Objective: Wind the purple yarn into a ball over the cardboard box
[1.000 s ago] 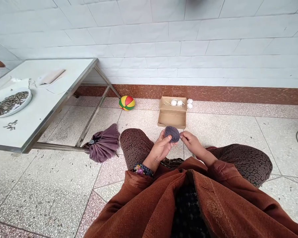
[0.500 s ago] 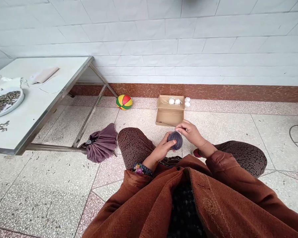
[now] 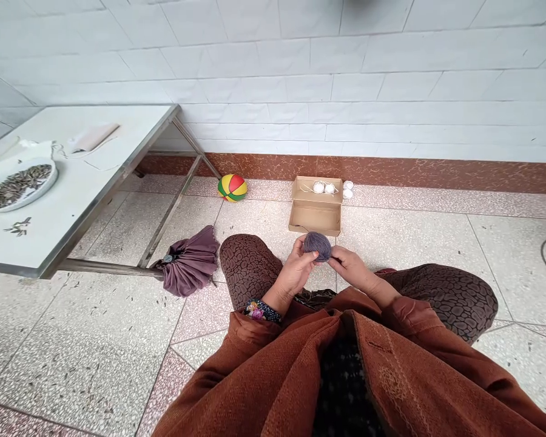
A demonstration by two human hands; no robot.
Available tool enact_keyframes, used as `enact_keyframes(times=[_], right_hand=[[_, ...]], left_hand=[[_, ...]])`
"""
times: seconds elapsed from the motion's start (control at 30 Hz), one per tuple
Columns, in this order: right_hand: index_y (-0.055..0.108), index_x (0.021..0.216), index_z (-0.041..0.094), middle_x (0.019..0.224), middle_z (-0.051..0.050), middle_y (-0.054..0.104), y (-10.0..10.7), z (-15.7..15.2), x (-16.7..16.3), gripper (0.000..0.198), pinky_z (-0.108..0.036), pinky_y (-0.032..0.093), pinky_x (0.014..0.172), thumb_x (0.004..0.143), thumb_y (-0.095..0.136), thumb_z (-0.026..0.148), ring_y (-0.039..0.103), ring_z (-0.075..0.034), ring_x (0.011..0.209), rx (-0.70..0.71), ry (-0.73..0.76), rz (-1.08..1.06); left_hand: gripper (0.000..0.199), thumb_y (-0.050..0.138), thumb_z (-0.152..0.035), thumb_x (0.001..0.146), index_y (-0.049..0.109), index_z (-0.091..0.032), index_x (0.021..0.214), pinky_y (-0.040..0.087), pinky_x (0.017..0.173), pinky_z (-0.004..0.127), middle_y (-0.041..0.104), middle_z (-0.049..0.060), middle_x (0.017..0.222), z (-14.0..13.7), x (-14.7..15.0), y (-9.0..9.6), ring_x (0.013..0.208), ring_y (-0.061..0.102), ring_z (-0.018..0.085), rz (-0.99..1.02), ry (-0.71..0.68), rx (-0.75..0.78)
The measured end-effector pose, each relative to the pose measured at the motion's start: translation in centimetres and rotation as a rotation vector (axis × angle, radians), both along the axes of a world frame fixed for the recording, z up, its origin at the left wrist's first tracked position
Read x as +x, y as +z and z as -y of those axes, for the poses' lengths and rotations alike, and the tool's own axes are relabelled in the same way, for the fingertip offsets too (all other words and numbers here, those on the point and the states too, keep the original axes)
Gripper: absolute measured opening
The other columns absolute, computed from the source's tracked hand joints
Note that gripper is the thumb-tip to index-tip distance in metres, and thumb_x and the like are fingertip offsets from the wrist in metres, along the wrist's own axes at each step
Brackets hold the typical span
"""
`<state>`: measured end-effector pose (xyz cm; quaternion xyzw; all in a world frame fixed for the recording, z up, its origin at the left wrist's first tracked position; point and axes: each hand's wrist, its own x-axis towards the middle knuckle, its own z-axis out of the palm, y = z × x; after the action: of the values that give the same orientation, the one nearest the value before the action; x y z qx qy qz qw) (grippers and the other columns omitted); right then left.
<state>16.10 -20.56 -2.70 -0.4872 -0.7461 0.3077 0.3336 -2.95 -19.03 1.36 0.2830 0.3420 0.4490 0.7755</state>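
Observation:
A grey-purple ball of yarn is held in front of my knees. My left hand wraps round its left side, thumb pressed on the near face. Against the ball's lower right side, my right hand has its fingers pinched together on the yarn; the strand itself is hidden there. Just beyond the ball, an opened cardboard box rests on the floor, and a dark strand runs over its near edge. White yarn balls lie in its lid, with more white balls beside it.
To the left stands a metal-framed table with a white dish of seeds or husks and a folded cloth. A multicoloured ball and a folded purple umbrella are on the floor. A tiled wall rises behind.
My right hand has moved down from above the yarn ball to its lower right side. The ball has turned and risen slightly in my left hand. The view has shifted a little left.

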Motion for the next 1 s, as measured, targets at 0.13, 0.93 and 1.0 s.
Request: enact_keyframes(times=[0.13, 0.93, 1.0], right_hand=[[0.07, 0.095, 0.023, 0.085, -0.005, 0.068, 2.9, 0.4, 0.2, 0.023, -0.032, 0.052, 0.077, 0.104, 0.053, 0.037, 0.064, -0.019, 0.079, 0.048, 0.103, -0.012], [0.074, 0.094, 0.023, 0.084, -0.005, 0.069, 4.6, -4.2, -0.5, 0.025, -0.033, 0.051, 0.073, 0.099, 0.061, 0.044, 0.063, -0.019, 0.076, 0.069, 0.089, -0.124], [0.075, 0.092, 0.023, 0.085, -0.005, 0.068, 5.6, -5.5, -0.1, 0.026, -0.033, 0.05, 0.075, 0.098, 0.063, 0.045, 0.063, -0.019, 0.078, 0.091, 0.053, -0.158]], left_hand=[[0.056, 0.081, -0.024, 0.07, 0.056, -0.024, 0.119, 0.046, 0.089, 0.029, 0.065, 0.001, 0.109, -0.4, -0.3, -0.9, 0.098, 0.059, 0.016, -0.209, 0.128, 0.12], [0.056, 0.081, -0.023, 0.062, 0.061, -0.02, 0.114, 0.044, 0.093, 0.031, 0.066, 0.002, 0.103, -6.0, -0.1, -0.5, 0.098, 0.06, 0.017, -0.274, 0.127, 0.196], [0.054, 0.081, -0.023, 0.063, 0.062, -0.019, 0.114, 0.043, 0.093, 0.032, 0.066, 0.003, 0.104, -5.7, 0.2, -0.7, 0.099, 0.059, 0.019, -0.372, 0.051, 0.248]])
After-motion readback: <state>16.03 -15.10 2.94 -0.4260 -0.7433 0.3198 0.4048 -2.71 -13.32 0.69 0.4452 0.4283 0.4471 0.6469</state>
